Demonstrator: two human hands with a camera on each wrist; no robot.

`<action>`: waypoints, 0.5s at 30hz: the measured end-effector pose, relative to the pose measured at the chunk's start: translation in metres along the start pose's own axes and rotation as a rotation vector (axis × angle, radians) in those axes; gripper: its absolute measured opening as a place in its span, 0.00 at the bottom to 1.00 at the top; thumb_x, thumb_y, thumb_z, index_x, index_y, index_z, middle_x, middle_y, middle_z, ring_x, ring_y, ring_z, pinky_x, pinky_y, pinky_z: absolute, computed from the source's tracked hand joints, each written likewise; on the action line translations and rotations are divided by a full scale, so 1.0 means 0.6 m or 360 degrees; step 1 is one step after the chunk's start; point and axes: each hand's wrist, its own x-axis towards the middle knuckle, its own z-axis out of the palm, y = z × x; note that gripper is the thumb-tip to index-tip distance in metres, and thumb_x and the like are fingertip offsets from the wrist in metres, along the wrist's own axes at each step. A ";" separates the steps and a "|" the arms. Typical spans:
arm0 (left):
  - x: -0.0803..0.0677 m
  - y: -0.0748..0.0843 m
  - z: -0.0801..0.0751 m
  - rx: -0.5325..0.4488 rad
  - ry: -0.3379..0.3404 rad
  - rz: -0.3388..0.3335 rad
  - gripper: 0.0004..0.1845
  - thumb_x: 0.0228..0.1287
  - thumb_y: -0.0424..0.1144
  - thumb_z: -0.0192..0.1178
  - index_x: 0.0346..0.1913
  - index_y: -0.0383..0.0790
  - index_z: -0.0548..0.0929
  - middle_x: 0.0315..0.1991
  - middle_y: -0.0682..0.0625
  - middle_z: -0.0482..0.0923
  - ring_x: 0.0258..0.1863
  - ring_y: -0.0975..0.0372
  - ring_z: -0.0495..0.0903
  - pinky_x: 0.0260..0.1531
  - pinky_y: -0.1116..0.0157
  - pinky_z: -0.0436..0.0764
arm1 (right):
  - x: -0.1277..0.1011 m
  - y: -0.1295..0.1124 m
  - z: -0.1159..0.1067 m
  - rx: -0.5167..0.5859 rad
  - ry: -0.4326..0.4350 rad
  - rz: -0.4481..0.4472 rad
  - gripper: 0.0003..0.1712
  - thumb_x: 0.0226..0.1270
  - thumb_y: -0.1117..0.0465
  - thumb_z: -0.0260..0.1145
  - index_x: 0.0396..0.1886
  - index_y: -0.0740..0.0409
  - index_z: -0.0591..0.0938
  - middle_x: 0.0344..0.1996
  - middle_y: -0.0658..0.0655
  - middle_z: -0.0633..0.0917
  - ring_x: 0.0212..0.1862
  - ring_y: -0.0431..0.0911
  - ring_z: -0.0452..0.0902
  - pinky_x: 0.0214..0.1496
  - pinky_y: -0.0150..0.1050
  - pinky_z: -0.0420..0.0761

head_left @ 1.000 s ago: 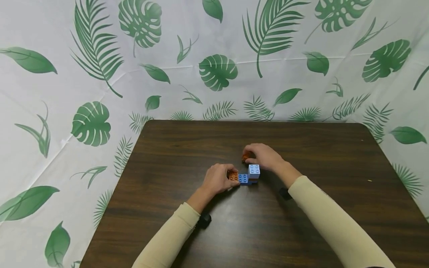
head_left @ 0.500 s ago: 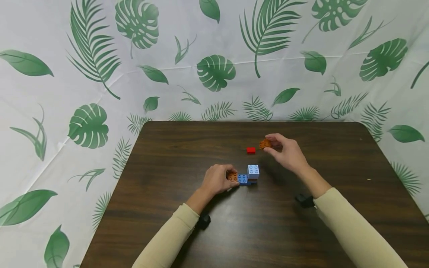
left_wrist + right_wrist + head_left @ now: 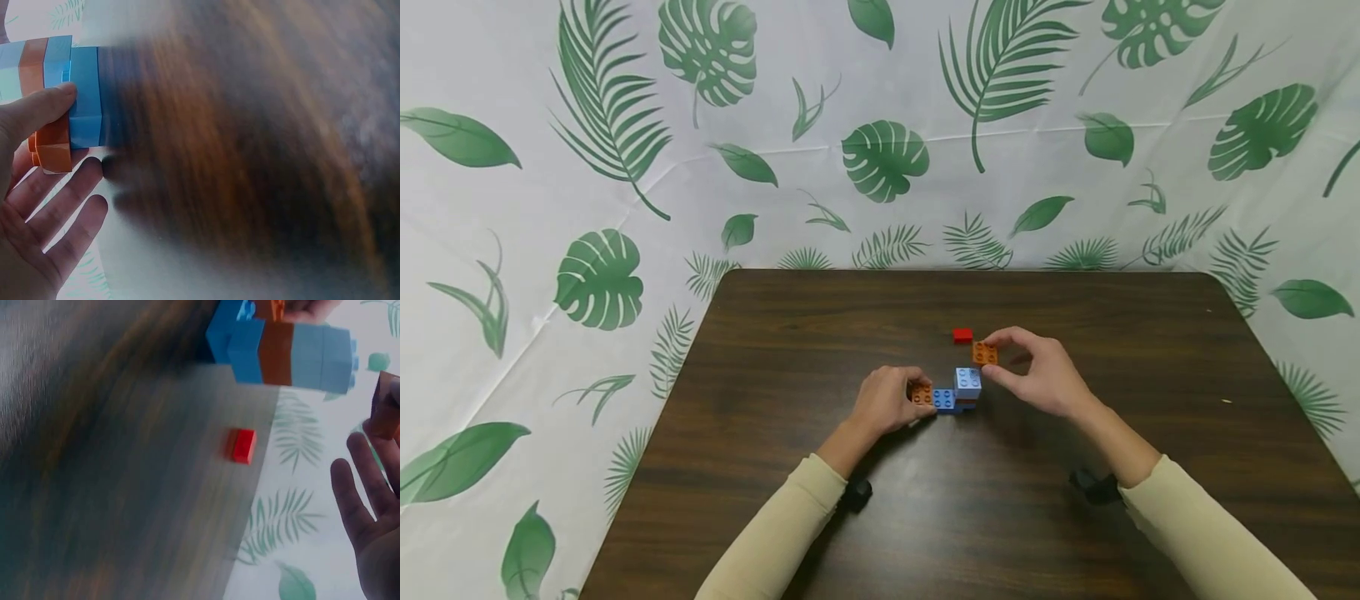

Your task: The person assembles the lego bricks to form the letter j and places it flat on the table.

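My left hand [image 3: 886, 402] holds the left end of a toy-brick build, its thumb and fingers on either side of an orange brick [image 3: 922, 393]. This brick sits partly on a blue base brick [image 3: 86, 97]. At the base's right end rises a tower with blue, orange and light blue layers, topped by a light blue brick [image 3: 967, 379]. My right hand [image 3: 1037, 371] pinches a loose orange brick [image 3: 985, 353] between thumb and fingertips, studs facing up, just behind and right of the tower top. In the right wrist view the held brick [image 3: 386, 406] is apart from the tower.
A small red brick [image 3: 962, 335] lies on the dark wooden table [image 3: 820, 325] behind the tower. A white cloth [image 3: 805, 183] with green leaf prints hangs beyond the table's far edge.
The right hand moved right and away from the build with the orange brick, uncovering the red brick, then came back toward the tower top. My left hand stayed on the build.
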 end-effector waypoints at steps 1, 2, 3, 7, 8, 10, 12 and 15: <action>0.000 0.000 0.000 0.0001 -0.0001 0.0000 0.18 0.43 0.56 0.75 0.39 0.57 0.87 0.32 0.62 0.83 0.29 0.69 0.77 0.30 0.66 0.75 | -0.002 -0.003 0.001 0.0027 -0.0017 -0.0001 0.20 0.59 0.51 0.71 0.50 0.47 0.79 0.46 0.50 0.83 0.47 0.48 0.78 0.45 0.49 0.80; 0.000 0.000 0.000 0.0002 -0.0001 0.0000 0.18 0.43 0.57 0.75 0.39 0.57 0.87 0.32 0.62 0.83 0.29 0.69 0.77 0.30 0.66 0.75 | -0.003 -0.006 0.002 0.0042 -0.0034 -0.0004 0.20 0.59 0.51 0.71 0.50 0.47 0.79 0.46 0.50 0.83 0.47 0.48 0.78 0.46 0.49 0.80; 0.000 0.000 0.000 0.0004 0.0000 -0.0001 0.18 0.43 0.57 0.75 0.39 0.57 0.87 0.32 0.62 0.83 0.29 0.69 0.77 0.29 0.66 0.75 | -0.004 -0.010 0.003 0.0048 -0.0048 -0.0007 0.20 0.58 0.51 0.71 0.50 0.46 0.79 0.46 0.49 0.83 0.48 0.47 0.78 0.46 0.49 0.80; 0.001 -0.001 0.000 0.0001 -0.0005 -0.0005 0.18 0.44 0.57 0.74 0.39 0.57 0.86 0.32 0.63 0.82 0.28 0.69 0.76 0.29 0.67 0.74 | -0.006 -0.016 0.010 0.0002 -0.0092 -0.0069 0.22 0.59 0.49 0.71 0.52 0.46 0.79 0.46 0.48 0.84 0.47 0.46 0.79 0.47 0.49 0.80; 0.001 -0.001 0.000 -0.0001 -0.0006 -0.0006 0.18 0.44 0.57 0.74 0.39 0.56 0.86 0.31 0.63 0.82 0.28 0.69 0.76 0.28 0.67 0.74 | -0.007 -0.017 0.011 -0.0019 -0.0102 -0.0084 0.22 0.59 0.50 0.71 0.53 0.46 0.79 0.46 0.47 0.84 0.47 0.45 0.80 0.47 0.49 0.80; 0.001 -0.001 0.000 -0.0006 -0.0007 -0.0005 0.18 0.44 0.57 0.74 0.39 0.56 0.86 0.31 0.63 0.82 0.27 0.69 0.75 0.28 0.67 0.73 | -0.008 -0.018 0.014 -0.0061 -0.0118 -0.0122 0.24 0.59 0.50 0.71 0.55 0.47 0.79 0.47 0.48 0.84 0.47 0.45 0.80 0.47 0.49 0.80; 0.001 -0.001 0.000 -0.0006 -0.0005 -0.0003 0.18 0.44 0.57 0.74 0.39 0.56 0.86 0.30 0.63 0.82 0.27 0.69 0.75 0.27 0.67 0.73 | -0.010 -0.018 0.017 -0.0103 -0.0128 -0.0154 0.24 0.59 0.51 0.71 0.56 0.46 0.80 0.48 0.48 0.84 0.47 0.45 0.80 0.47 0.49 0.80; 0.001 -0.001 0.000 -0.0004 -0.0002 0.0002 0.18 0.44 0.57 0.74 0.38 0.56 0.86 0.30 0.63 0.82 0.27 0.70 0.75 0.27 0.67 0.73 | -0.013 -0.019 0.020 -0.0126 -0.0129 -0.0184 0.24 0.59 0.52 0.71 0.56 0.45 0.80 0.49 0.47 0.84 0.47 0.44 0.80 0.47 0.49 0.80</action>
